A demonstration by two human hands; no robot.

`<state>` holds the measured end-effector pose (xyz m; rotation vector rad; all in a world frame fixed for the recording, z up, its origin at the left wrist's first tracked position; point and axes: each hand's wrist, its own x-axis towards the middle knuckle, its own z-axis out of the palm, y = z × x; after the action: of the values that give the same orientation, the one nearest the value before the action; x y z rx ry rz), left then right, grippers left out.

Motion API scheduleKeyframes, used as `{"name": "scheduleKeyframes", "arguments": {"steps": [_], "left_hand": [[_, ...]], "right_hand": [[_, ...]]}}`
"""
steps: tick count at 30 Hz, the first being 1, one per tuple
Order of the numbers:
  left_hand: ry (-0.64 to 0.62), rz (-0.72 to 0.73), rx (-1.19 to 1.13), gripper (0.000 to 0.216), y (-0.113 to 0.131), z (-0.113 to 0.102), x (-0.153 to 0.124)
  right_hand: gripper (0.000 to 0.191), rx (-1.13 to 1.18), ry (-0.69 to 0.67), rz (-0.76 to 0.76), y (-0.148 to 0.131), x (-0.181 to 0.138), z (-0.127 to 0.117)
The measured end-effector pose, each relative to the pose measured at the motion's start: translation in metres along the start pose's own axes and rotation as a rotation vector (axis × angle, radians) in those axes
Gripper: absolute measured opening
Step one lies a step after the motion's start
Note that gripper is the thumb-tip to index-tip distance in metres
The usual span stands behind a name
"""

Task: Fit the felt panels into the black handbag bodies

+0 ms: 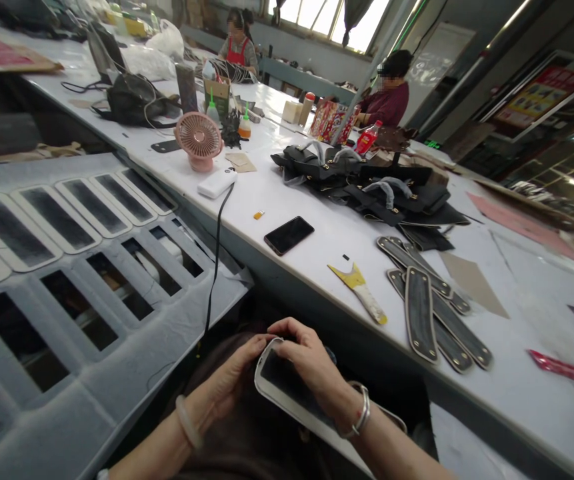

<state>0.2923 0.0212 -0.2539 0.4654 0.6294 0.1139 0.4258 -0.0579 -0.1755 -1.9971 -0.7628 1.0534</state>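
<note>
Strap panel (pixel 287 387) is held in both hands, below the front edge of the bench (pixel 327 220) and over the lap; dark centre, pale border, dark face turned up to the camera. Long axis is set diagonally; the rounded end is pointed up-left, away from the body; the other end runs down-right under the right wrist and is hidden there.

Left hand (pixel 229 390) is closed on the left edge near the rounded end; its fingers (pixel 259 347) are curled narrow against the rim. Right hand (pixel 311 367) is laid over the top; its fingers (pixel 287 328) are bent over the rounded end and pinched on it. The fingertips of both hands nearly meet at that end.

On the bench a fanned stack of similar panels (pixel 431 313) is laid just right of a yellow-bladed scraper (pixel 361 290); a black phone (pixel 289 235) is placed near the front edge; a white power bank (pixel 217 183) sits in front of a pink fan (pixel 199 140); a heap of black bags (pixel 367 183) lies farther back. A grey sheet with rows of slot cut-outs (pixel 67 267) is spread at left. Two other people are seated at the far end, well apart.
</note>
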Motion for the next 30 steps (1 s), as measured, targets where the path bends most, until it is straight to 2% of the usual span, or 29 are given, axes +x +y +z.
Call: {"name": "scheduleKeyframes", "arguments": {"steps": [1, 3, 6, 8, 10, 13, 17, 25, 30], "left_hand": [[-0.008, 0.008, 0.018, 0.03, 0.0, -0.001, 0.0], [-0.013, 0.009, 0.045, 0.032, -0.001, -0.004, 0.001], [-0.05, 0.033, 0.053, 0.037, -0.005, -0.012, 0.004], [-0.115, 0.059, 0.046, 0.041, -0.008, -0.016, 0.006], [-0.158, 0.059, 0.049, 0.042, -0.009, -0.017, 0.007], [-0.154, 0.066, 0.08, 0.034, -0.007, -0.016, 0.006], [-0.119, 0.072, 0.097, 0.03, -0.005, -0.015, 0.004], [-0.156, 0.052, 0.138, 0.03, 0.0, -0.009, 0.004], [-0.111, 0.051, 0.211, 0.039, 0.001, -0.005, 0.003]], "right_hand": [[0.038, 0.044, 0.004, -0.019, 0.0, -0.003, -0.002], [0.039, 0.058, 0.098, -0.131, 0.0, -0.012, -0.004], [0.024, -0.208, 0.298, -0.485, 0.005, -0.031, -0.002], [0.023, -0.372, 0.284, -0.696, 0.009, -0.041, 0.002], [0.023, -0.441, 0.201, -0.781, 0.015, -0.046, 0.006], [0.025, -0.525, 0.111, -0.738, 0.022, -0.045, 0.008], [0.02, -0.554, 0.064, -0.695, 0.026, -0.039, 0.01], [0.028, -0.526, 0.105, -0.715, 0.029, -0.04, 0.013], [0.038, -0.494, 0.122, -0.718, 0.033, -0.04, 0.014]]}}
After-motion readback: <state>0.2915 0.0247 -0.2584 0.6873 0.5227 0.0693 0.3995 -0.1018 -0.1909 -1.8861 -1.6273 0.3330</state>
